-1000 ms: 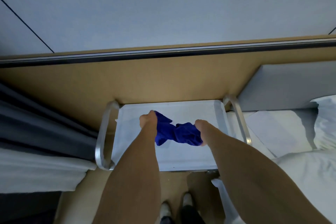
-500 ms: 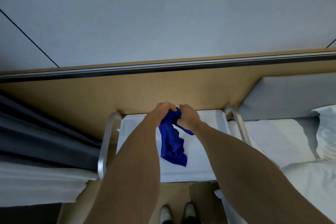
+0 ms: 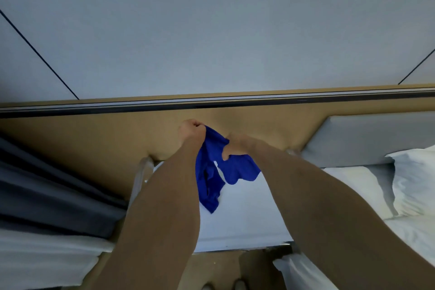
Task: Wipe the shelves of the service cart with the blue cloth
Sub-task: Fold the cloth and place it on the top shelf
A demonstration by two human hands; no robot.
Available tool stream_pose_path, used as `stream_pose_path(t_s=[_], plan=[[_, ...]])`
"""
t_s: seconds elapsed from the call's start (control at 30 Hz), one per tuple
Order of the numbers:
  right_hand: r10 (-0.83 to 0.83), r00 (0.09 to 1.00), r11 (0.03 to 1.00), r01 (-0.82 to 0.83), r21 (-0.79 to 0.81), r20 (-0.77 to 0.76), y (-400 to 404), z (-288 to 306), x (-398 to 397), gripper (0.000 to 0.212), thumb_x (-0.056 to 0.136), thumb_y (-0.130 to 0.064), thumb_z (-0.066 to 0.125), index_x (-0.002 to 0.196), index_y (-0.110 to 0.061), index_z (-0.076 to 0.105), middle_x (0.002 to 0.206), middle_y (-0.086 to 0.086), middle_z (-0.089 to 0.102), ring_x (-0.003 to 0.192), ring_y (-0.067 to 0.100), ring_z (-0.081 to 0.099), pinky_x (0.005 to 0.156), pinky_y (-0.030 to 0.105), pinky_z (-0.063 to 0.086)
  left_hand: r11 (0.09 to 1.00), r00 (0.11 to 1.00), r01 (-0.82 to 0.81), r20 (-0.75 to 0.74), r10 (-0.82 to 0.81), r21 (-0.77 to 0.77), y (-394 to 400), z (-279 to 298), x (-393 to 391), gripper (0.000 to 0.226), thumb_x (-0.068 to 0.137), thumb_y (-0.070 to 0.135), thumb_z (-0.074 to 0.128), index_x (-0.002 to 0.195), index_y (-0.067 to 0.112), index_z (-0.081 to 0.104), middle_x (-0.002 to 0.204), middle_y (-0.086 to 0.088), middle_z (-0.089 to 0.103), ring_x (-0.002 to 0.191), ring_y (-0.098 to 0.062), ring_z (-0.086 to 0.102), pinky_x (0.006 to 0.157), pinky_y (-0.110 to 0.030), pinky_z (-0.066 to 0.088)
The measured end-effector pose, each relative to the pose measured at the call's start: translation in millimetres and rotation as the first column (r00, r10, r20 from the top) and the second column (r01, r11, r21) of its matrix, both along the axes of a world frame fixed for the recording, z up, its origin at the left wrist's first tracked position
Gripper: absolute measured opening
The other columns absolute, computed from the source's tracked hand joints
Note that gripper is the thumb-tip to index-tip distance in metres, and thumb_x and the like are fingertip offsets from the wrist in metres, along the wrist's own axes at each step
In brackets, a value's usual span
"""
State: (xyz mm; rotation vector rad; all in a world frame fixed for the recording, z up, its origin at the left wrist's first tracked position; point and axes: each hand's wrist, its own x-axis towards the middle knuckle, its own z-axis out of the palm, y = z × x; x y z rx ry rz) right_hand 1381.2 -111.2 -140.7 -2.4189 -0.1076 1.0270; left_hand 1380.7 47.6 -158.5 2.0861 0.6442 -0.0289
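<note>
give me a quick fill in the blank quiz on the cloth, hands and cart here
1. Both hands grip a cloth coloured ____.
2. The cloth hangs above the cart's white ____ shelf.
3. The left hand grips the cloth's upper ____.
4. The pillow lies to the cart's ____.

Missing words: blue; top; corner; right

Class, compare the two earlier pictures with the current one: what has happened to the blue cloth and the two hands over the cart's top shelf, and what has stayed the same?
Both hands rose from low over the cart's top shelf toward its far edge. The blue cloth, bunched between them a second ago, now hangs open from the left hand and right hand, which have drawn slightly apart again. Unchanged: both hands grip the cloth; the cart stands between curtain and bed.
</note>
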Motion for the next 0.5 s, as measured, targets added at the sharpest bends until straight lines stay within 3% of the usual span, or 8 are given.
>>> stream_pose_path(t_s=[0.07,0.13,0.23,0.3,0.37,0.43,0.5], plan=[[-0.172,0.980,0.975,0.183,0.128,-0.097,8.7,10.2,-2.1,0.026,0.074,-0.024,0.068,0.098,-0.018,0.062,0.098,0.008,0.071,0.087,0.028,0.066,0.083,0.038,0.054,0.996,0.995,-0.090,0.054,0.089,0.006,4.2,8.5,5.0,0.029,0.087,0.007,0.049,0.104,0.018,0.069,0.099,-0.005,0.069,0.091,-0.022,0.064,0.074,-0.032,0.054],[-0.312,0.917,0.901,0.369,0.230,-0.250,15.2,12.0,-4.4,0.042,0.072,-0.027,0.069,0.112,-0.017,0.060,0.107,0.009,0.071,0.098,0.031,0.066,0.094,0.046,0.053,0.986,0.986,-0.165,0.037,0.165,-0.013,5.8,13.5,8.7,0.035,0.089,0.013,0.058,0.124,0.017,0.059,0.120,-0.007,0.061,0.102,-0.025,0.063,0.083,-0.037,0.055],[-0.467,0.757,0.649,0.644,0.405,-0.456,25.4,3.5,-16.7,0.043,0.082,-0.023,0.069,0.122,-0.015,0.056,0.115,0.009,0.068,0.105,0.029,0.064,0.092,0.046,0.055,0.982,0.969,-0.186,-0.158,0.189,0.031,3.6,9.9,-6.7,0.049,0.094,0.028,0.057,0.139,0.012,0.047,0.138,-0.012,0.049,0.121,-0.030,0.055,0.095,-0.038,0.049],[-0.518,0.664,0.502,0.747,0.436,-0.539,28.3,-5.5,-30.5,0.031,0.087,-0.025,0.066,0.114,-0.010,0.059,0.107,0.008,0.070,0.097,0.026,0.066,0.084,0.040,0.056,0.947,0.956,-0.219,-0.248,0.160,-0.236,-0.3,-10.8,-27.5,0.050,0.092,0.036,0.053,0.135,0.011,0.054,0.131,-0.010,0.059,0.116,-0.030,0.060,0.091,-0.040,0.052],[-0.564,0.600,0.440,0.800,0.408,-0.568,30.0,-18.3,-44.1,0.020,0.089,-0.023,0.060,0.099,-0.006,0.060,0.096,0.012,0.068,0.086,0.027,0.065,0.080,0.039,0.054,0.806,0.913,-0.260,-0.407,0.026,-0.532,-2.6,-35.1,-49.7,0.058,0.081,0.047,0.059,0.129,0.015,0.060,0.116,-0.006,0.066,0.097,-0.032,0.065,0.079,-0.047,0.055],[-0.660,0.515,0.403,0.857,0.321,-0.547,30.2,-32.1,-57.9,0.016,0.088,-0.019,0.055,0.093,-0.005,0.060,0.092,0.014,0.067,0.083,0.030,0.062,0.085,0.042,0.053,0.703,0.824,-0.354,-0.562,-0.078,-0.617,-1.0,-69.3,-66.4,0.064,0.069,0.052,0.068,0.123,0.018,0.064,0.106,-0.006,0.072,0.088,-0.034,0.067,0.071,-0.049,0.054],[-0.725,0.462,0.398,0.886,0.238,-0.511,27.4,-43.4,-75.3,0.016,0.092,-0.020,0.053,0.093,-0.005,0.059,0.091,0.014,0.066,0.083,0.031,0.061,0.090,0.043,0.051,0.677,0.781,-0.383,-0.612,-0.125,-0.628,-4.4,-79.9,-83.5,0.058,0.067,0.047,0.073,0.117,0.017,0.067,0.101,-0.010,0.075,0.093,-0.035,0.070,0.077,-0.049,0.055]])
